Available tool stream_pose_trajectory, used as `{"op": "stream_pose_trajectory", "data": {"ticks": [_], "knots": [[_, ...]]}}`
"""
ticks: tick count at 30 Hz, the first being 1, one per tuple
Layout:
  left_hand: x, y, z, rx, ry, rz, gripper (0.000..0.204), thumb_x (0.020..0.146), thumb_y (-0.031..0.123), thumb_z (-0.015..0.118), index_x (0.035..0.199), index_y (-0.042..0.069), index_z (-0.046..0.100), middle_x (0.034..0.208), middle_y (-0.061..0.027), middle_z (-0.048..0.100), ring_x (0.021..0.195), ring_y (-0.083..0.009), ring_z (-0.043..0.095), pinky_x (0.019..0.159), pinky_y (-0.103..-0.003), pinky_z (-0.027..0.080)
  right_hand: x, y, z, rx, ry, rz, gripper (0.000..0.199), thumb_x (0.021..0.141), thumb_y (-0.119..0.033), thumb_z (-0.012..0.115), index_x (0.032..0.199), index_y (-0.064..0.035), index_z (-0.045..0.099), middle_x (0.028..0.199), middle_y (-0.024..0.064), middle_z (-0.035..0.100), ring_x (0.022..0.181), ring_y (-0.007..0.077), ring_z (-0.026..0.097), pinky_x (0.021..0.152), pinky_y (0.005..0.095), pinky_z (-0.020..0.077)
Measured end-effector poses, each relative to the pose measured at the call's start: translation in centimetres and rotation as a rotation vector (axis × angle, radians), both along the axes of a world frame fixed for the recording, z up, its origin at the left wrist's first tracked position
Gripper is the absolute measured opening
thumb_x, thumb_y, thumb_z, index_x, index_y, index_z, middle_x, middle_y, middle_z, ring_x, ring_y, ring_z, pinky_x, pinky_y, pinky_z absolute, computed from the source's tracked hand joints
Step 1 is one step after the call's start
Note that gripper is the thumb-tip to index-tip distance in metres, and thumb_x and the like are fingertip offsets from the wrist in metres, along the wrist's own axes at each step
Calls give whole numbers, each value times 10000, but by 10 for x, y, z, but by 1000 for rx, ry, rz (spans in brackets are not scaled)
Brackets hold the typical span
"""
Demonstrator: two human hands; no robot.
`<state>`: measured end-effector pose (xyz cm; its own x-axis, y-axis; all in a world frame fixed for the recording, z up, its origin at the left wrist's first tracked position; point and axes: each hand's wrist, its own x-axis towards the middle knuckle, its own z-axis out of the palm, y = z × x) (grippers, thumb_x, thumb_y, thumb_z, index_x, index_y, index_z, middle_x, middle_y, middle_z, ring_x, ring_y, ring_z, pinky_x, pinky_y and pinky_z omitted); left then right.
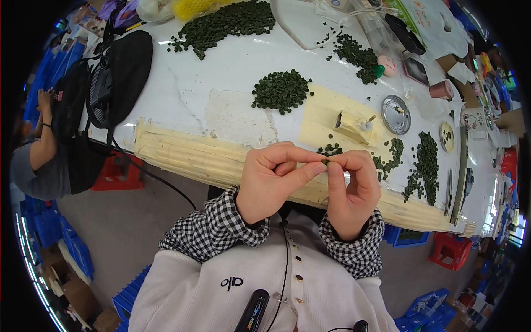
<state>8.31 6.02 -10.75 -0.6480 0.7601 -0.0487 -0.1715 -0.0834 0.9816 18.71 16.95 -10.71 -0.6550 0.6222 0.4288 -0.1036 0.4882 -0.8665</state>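
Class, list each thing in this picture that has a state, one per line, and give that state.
Left hand: pinching the small green piece.
Right hand: pinching it too.
Small green piece: held above the table edge.
Green pieces: lying in loose heaps.
Round metal lid: lying flat.

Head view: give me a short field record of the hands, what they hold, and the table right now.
left hand: pinching one end of the small green piece
right hand: pinching its other end
height: held above the table edge
table: white, with a cream mat
green beads: several loose piles
wooden block: on the cream sheet
round metal lid: right of the block
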Motion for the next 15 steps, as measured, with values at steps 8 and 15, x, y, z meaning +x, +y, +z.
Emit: {"op": "stream_pose_trajectory", "data": {"ticks": [8, 15], "knots": [[-3, -1, 3, -82, 43, 22, 164, 776, -18, 698, 937, 14, 705, 613, 78, 365, 569, -11, 341, 541, -161, 301, 3, -1, -3, -109, 10, 38, 109, 822, 16, 623, 928, 35, 645, 837, 97, 598, 699, 136, 538, 649, 232, 436], [-9, -6, 10, -121, 303, 14, 164, 770, -1, 711, 933, 6, 700, 613, 61, 368, 551, -14, 312, 537, -165, 282, 5, 4, 2, 76, -16, 82, 172, 788, 54, 639, 954, 18, 666, 814, 107, 612, 703, 163, 587, 639, 243, 461]]}}
